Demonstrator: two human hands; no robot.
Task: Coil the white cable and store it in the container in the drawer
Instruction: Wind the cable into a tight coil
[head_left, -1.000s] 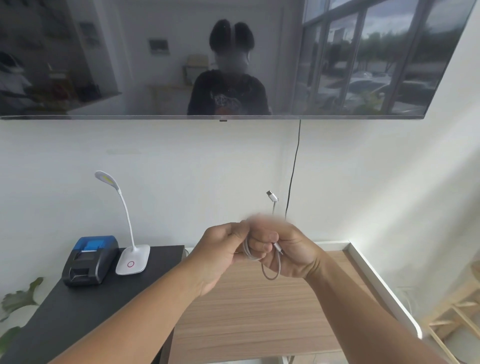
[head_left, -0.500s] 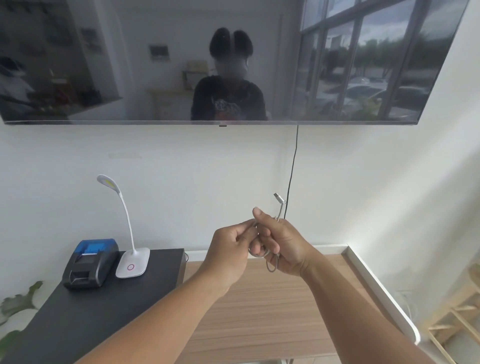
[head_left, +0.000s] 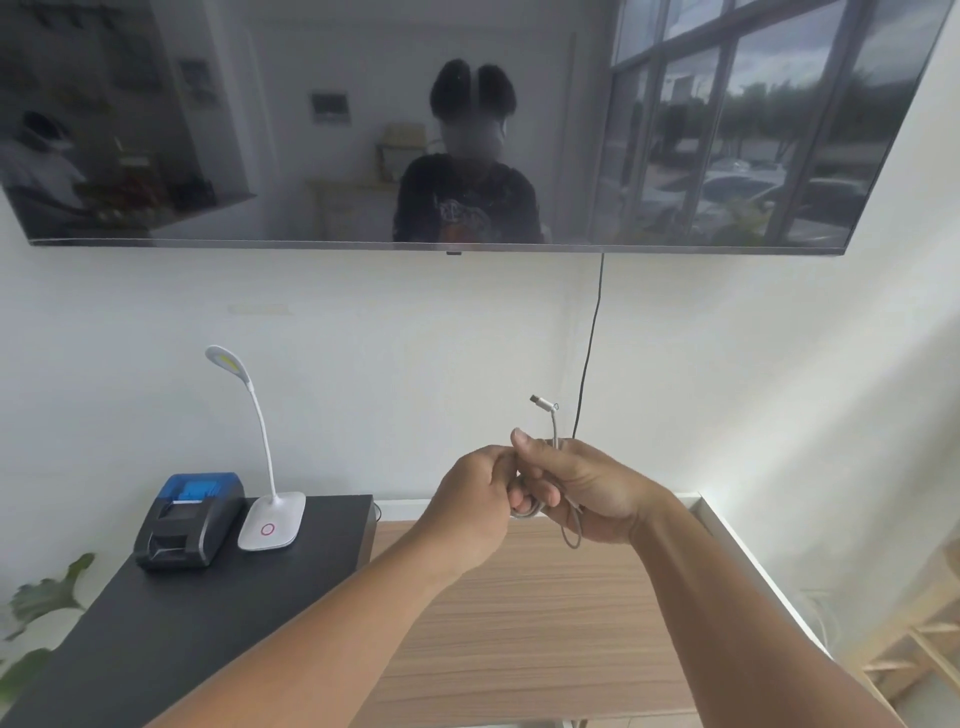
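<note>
Both hands meet in front of me above the wooden desk (head_left: 519, 623). My left hand (head_left: 472, 506) and my right hand (head_left: 576, 488) each pinch the white cable (head_left: 555, 436), which is bunched into small loops between them. One plug end sticks up above my right hand, and a short loop hangs below it. No drawer or container is in view.
A black side table (head_left: 156, 623) at the left carries a small black and blue printer (head_left: 189, 519) and a white gooseneck lamp (head_left: 270, 522). A wall-mounted TV (head_left: 467, 130) hangs above, with a black cord (head_left: 589, 353) running down. A wooden rack (head_left: 914, 639) stands at the right.
The hands have shifted slightly as they work the cable. The plug end above my right hand now leans to the left, and the hanging loop sits more to the right.
</note>
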